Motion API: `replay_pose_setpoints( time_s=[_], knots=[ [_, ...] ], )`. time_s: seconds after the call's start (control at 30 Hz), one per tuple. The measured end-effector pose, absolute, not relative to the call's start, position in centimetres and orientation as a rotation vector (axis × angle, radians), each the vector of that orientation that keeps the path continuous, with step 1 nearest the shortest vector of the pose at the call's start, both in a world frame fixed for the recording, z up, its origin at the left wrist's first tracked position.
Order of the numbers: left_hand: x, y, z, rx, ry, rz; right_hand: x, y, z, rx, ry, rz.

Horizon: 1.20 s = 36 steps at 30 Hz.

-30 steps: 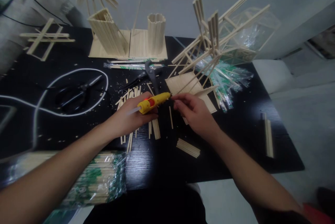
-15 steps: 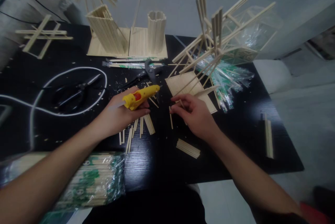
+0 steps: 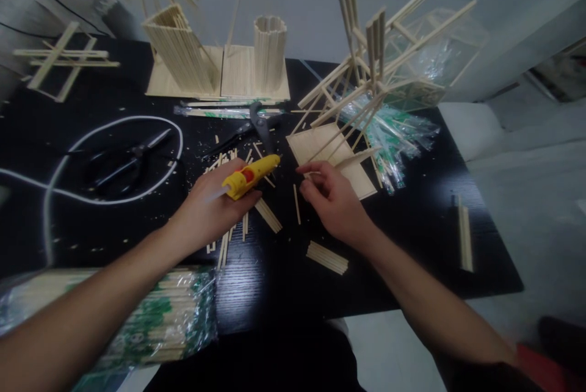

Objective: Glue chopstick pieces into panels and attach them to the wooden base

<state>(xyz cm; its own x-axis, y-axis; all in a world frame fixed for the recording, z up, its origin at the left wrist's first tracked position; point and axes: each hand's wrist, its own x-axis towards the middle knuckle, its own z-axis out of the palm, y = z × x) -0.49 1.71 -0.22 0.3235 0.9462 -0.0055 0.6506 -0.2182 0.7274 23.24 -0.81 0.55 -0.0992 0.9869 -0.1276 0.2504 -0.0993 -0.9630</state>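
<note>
Over the middle of the black surface (image 3: 412, 257), in the head view, your left hand (image 3: 213, 199) has its fingers wrapped around a yellow glue gun (image 3: 256, 173), whose nozzle end sits near your right hand (image 3: 336, 203) but apart from it. The fingers there curl inward, and whether they pinch anything cannot be told. Just beyond are a flat wooden panel (image 3: 311, 143) and a tall stick frame (image 3: 375, 50); a row of short sticks (image 3: 327, 257) lies nearer you.
</note>
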Motion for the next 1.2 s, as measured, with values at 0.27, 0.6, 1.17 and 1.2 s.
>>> replay_pose_setpoints(
  time_s=[0.27,0.6,1.17,1.2],
  knots=[
    [-0.78,1.77,0.27,2.063,1.345,0.555,23.36,-0.63,0.37,-1.405,-1.434,1.261],
    [-0.84,1.77,0.18,1.951,1.317,0.483,23.73,-0.68,0.48,-1.384,-1.646,1.082],
    [-0.46,1.51,0.62,1.707,1.459,0.550,23.38,-0.46,0.06,-1.307,-1.287,1.375],
    [-0.52,1.53,0.68,1.706,1.460,0.529,23.34,-0.48,0.04,-1.305,-1.285,1.373]
  ],
)
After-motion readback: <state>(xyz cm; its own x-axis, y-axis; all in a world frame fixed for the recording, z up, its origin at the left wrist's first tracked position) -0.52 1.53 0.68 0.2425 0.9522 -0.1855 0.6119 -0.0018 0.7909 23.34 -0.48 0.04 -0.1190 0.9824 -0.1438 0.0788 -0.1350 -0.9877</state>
